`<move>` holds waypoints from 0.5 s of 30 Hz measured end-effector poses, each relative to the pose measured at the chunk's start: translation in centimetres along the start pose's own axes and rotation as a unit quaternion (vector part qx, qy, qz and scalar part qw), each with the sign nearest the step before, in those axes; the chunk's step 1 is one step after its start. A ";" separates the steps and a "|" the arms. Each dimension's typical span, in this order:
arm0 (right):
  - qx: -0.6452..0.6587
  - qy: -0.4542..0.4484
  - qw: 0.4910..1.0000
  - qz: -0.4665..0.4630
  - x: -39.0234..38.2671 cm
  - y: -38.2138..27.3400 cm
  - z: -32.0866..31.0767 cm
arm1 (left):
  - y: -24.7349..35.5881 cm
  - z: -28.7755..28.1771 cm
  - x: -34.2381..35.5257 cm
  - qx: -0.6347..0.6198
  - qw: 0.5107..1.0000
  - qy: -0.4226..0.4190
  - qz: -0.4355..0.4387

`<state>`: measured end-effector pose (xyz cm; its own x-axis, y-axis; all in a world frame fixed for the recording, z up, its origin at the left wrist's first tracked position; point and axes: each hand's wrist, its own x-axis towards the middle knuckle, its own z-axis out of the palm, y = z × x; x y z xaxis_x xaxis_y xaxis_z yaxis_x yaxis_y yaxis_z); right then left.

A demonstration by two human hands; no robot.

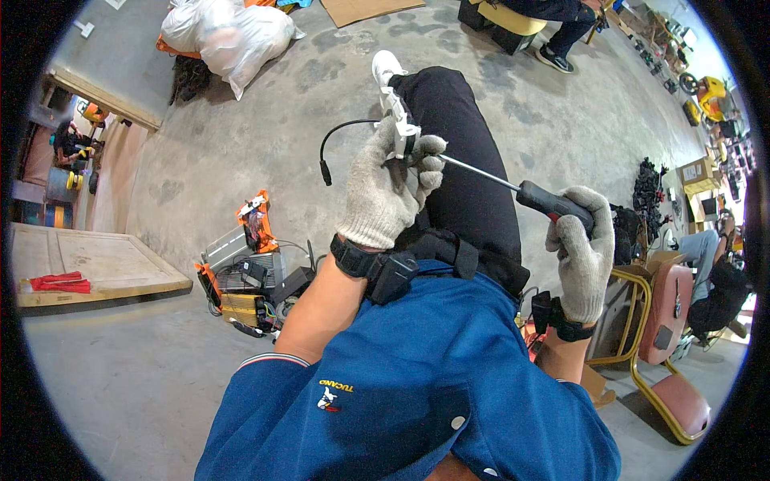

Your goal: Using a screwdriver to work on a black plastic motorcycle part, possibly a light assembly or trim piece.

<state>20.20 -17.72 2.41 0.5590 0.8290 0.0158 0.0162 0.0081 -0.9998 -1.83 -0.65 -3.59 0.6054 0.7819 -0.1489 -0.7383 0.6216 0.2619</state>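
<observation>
A white plastic part [399, 120], long and narrow, is gripped upright in my gloved left hand [373, 196]. From its side a thin black cable [322, 152] curves out to the left and ends in a small plug. My gloved right hand [585, 260] is wrapped round the dark handle of a screwdriver [539, 198]. Its metal shaft points left toward the white part, and the left fingertips are at its far end. The tip is hidden there, so I cannot tell whether it touches a screw.
Beside my left forearm, metal boxes [241, 248] and cables lie on the concrete floor [321, 80]. Further left is a wooden panel [96, 252] with red cloth [60, 282]. White bags [233, 40] lie ahead. A pink chair [667, 313] stands right; other people sit nearby.
</observation>
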 end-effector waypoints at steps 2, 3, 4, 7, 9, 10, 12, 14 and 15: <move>-0.018 0.004 1.000 -0.006 -0.1 -0.2 0.0 | 0.1 0.2 0.0 0.012 1.000 0.004 0.007; -0.018 0.004 1.000 -0.006 -0.1 -0.2 0.0 | 0.2 0.2 0.0 0.012 1.000 0.011 -0.008; -0.019 0.003 1.000 -0.005 -0.1 -0.2 -0.1 | 0.3 0.2 0.0 0.011 1.000 0.017 -0.023; -0.023 0.002 1.000 -0.004 -0.1 -0.5 0.1 | 0.5 0.4 0.0 0.013 0.999 0.022 -0.036; -0.027 0.003 1.000 -0.003 -0.1 -0.5 0.2 | 0.3 0.4 -0.1 0.019 0.999 0.034 -0.032; -0.027 0.002 1.000 -0.001 -0.1 -0.3 0.1 | 0.2 0.5 -0.1 0.027 0.998 0.044 -0.029; -0.028 0.002 1.000 0.001 -0.1 -0.1 0.1 | 0.0 0.1 0.1 0.010 0.999 0.039 -0.031; -0.016 0.010 1.000 -0.001 -0.1 0.1 0.3 | -0.1 0.0 0.1 -0.008 0.999 0.035 -0.034; -0.016 0.009 1.000 0.000 -0.1 0.2 0.2 | -0.1 0.0 0.1 -0.014 0.999 0.040 -0.033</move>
<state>19.96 -17.63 2.25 0.5745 0.8183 0.0170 0.0434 -0.0096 -0.9990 -1.71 -0.63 -3.60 0.6278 0.7403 -0.2403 -0.7069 0.6716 0.2221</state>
